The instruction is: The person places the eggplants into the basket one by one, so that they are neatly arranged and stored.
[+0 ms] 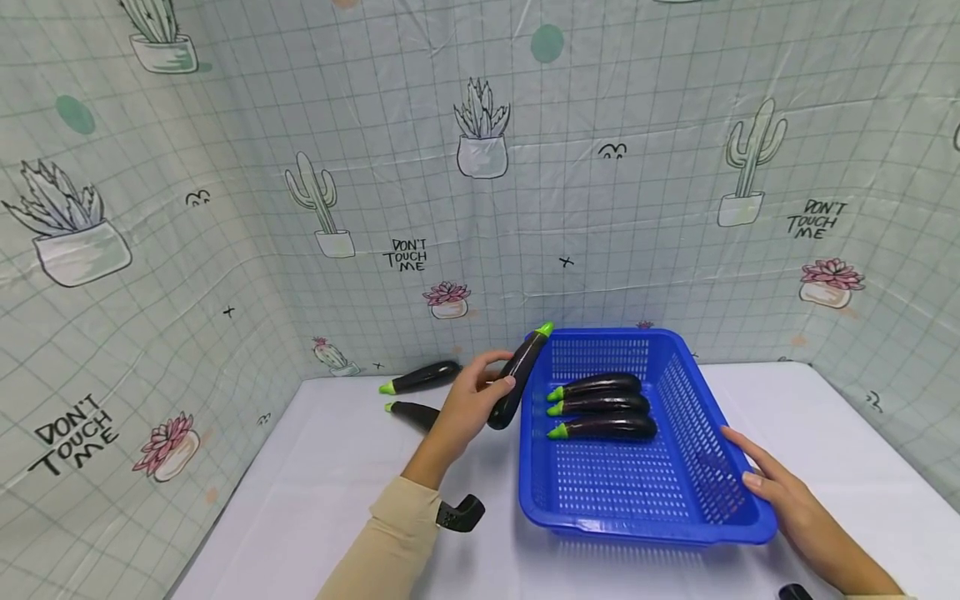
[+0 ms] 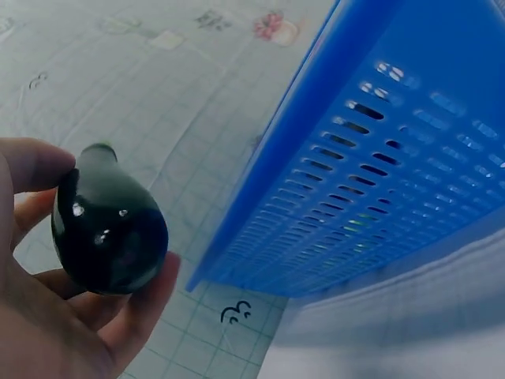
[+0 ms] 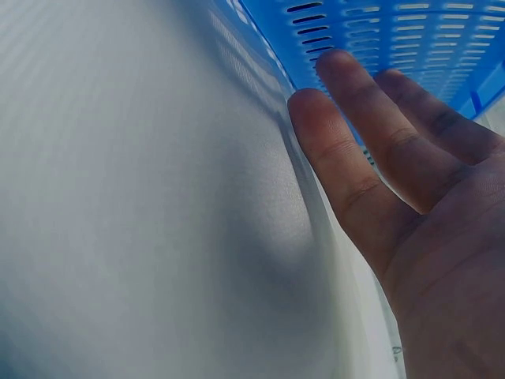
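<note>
My left hand (image 1: 468, 396) grips an eggplant (image 1: 519, 379) with a bright green stem cap, tilted stem-up just beside the basket's left rim. In the left wrist view, the fingers (image 2: 142, 312) curl around the dark rounded end of this eggplant (image 2: 110, 229). Inside the blue plastic basket (image 1: 652, 531) lie three eggplants (image 1: 603, 427) side by side, stems to the left. My right hand (image 1: 787, 500) rests at the basket's right rim. The right wrist view shows its fingers (image 3: 379, 146) nearly straight against the perforated outer wall.
Two more eggplants lie on the white table (image 1: 300, 500) left of the basket: one at the back (image 1: 423, 377), another (image 1: 411, 414) partly hidden behind my left hand. A patterned sheet (image 1: 555, 217) with cactus drawings hangs behind and at both sides.
</note>
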The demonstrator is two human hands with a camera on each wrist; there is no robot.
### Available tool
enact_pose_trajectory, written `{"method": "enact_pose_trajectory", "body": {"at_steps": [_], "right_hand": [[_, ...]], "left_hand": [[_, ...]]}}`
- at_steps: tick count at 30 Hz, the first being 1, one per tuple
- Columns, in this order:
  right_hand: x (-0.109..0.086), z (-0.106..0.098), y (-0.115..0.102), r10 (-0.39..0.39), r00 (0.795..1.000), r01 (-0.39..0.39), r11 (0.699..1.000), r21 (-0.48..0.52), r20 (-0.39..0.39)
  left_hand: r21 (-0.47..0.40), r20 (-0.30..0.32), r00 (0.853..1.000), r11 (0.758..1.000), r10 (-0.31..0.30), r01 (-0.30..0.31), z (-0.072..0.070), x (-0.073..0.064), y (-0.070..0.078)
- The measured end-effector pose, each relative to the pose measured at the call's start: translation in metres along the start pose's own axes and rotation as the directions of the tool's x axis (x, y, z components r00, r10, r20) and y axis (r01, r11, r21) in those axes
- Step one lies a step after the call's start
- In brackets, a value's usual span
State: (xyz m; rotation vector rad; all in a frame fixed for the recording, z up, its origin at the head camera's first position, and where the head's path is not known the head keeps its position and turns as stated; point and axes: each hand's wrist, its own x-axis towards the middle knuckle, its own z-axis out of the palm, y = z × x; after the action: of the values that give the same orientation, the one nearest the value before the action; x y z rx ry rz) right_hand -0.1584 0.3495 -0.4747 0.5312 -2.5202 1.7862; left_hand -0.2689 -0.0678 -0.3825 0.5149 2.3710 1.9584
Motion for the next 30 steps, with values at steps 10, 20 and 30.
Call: {"method": "enact_pose_trajectory", "body": {"at_steps": [10, 20, 30], "right_hand": [[0.000, -0.001, 0.000, 0.009, 1.000, -0.009, 1.000, -0.009, -0.003], [0.000, -0.001, -0.001, 0.051, 0.999, -0.051, 0.999, 0.013, 0.006], [0.000, 0.001, -0.006, 0.028, 0.999, -0.029, 0.999, 0.028, 0.018]], "left_hand": [[0.077, 0.009, 0.994, 0.991, 0.112, -0.112, 0.007, 0.002, -0.001], [-0.084, 0.148, 0.982, 0.991, 0.114, -0.102, 0.016, 0.006, 0.007], [0.103, 0.299, 0.950, 0.987, 0.091, -0.127, 0.020, 0.001, 0.007]]}}
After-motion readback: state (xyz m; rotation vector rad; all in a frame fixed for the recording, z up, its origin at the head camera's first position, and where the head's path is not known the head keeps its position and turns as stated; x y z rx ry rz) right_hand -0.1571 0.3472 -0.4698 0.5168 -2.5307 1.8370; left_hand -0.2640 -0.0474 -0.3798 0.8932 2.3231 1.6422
